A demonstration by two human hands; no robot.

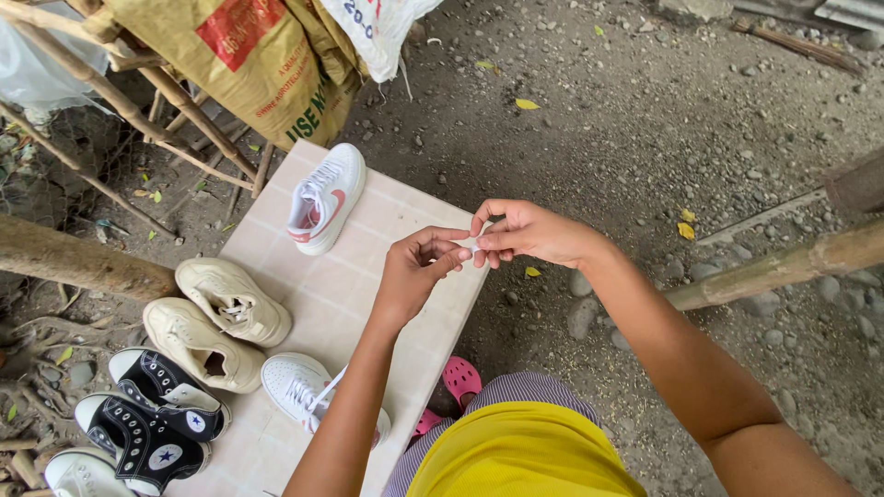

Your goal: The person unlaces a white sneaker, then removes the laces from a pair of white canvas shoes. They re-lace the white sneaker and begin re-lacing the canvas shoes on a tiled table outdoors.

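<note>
Centrally, a white shoelace (470, 247) is pinched between the fingertips of both hands above the tabletop (405, 304). The left hand (419, 267) has its grip nearly closed, thumb pressed to forefinger on the lace. The right hand (525, 235) has its grip likewise closed on it, remaining fingers curled. The lace runs down behind the left forearm to a white sneaker (299, 387) at the tabletop's near edge. One white-and-pink sneaker (324, 198) is noted farther off. Two cream sneakers (216, 322) and two black high-tops (157, 410) are counted to the left.
</note>
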